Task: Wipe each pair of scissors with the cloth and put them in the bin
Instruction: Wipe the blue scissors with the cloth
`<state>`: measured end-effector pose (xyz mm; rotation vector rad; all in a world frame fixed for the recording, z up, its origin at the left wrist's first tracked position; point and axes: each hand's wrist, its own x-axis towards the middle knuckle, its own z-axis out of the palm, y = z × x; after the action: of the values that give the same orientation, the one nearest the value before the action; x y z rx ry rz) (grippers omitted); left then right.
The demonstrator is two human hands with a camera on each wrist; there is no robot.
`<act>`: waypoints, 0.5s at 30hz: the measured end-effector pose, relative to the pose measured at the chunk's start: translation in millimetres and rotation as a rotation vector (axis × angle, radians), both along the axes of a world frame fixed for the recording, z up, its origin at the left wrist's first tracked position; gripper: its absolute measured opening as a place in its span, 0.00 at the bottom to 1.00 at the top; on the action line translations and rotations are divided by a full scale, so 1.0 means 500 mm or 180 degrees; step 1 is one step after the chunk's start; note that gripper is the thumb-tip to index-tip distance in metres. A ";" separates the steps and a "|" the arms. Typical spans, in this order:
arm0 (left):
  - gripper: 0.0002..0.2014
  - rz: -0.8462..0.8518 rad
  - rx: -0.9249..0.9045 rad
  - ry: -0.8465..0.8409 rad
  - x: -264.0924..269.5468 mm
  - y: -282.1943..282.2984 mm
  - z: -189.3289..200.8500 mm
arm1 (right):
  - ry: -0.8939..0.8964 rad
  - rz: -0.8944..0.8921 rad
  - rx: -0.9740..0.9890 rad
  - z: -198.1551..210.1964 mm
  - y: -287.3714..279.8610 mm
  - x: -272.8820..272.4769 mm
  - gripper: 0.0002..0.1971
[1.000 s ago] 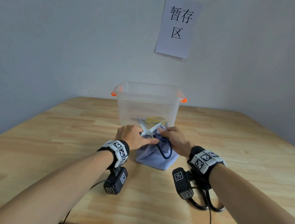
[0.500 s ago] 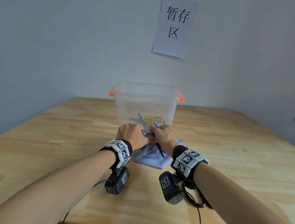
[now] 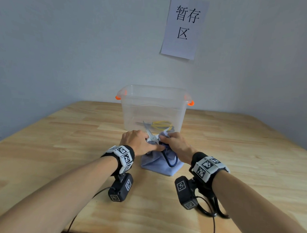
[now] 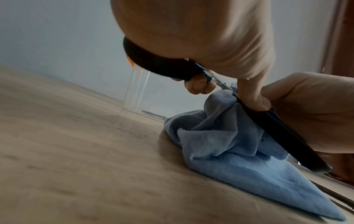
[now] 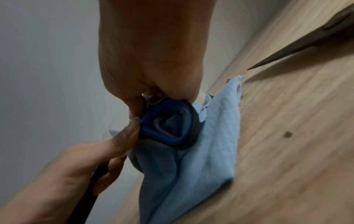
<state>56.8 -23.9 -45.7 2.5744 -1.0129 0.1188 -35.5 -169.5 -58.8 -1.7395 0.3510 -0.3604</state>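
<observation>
I see the left hand (image 3: 137, 142) gripping the blue-handled scissors (image 3: 152, 136) by a handle loop, blades open and raised. The right hand (image 3: 176, 143) pinches the blue cloth (image 3: 162, 165) bunched around one blade, on the table (image 3: 60, 147) just before the clear bin (image 3: 154, 105). Yellow-handled scissors (image 3: 161, 124) lie inside it.

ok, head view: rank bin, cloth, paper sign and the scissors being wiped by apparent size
1. Bin
2. Sign, nearly as large; it hangs farther back on the wall, so true order is unsure
3. Cloth, partly covered by the hands
4. Scissors, mostly hidden
</observation>
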 end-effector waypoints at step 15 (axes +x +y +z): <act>0.33 0.0067 -0.0002 -0.0132 -0.017 0.000 0.010 | 0.0250 -0.0286 -0.0547 -0.003 0.020 0.031 0.19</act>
<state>48.4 -23.7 -40.6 2.5927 -1.0005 0.1787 -19.9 -159.2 -60.3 -1.9139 0.4674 -0.3974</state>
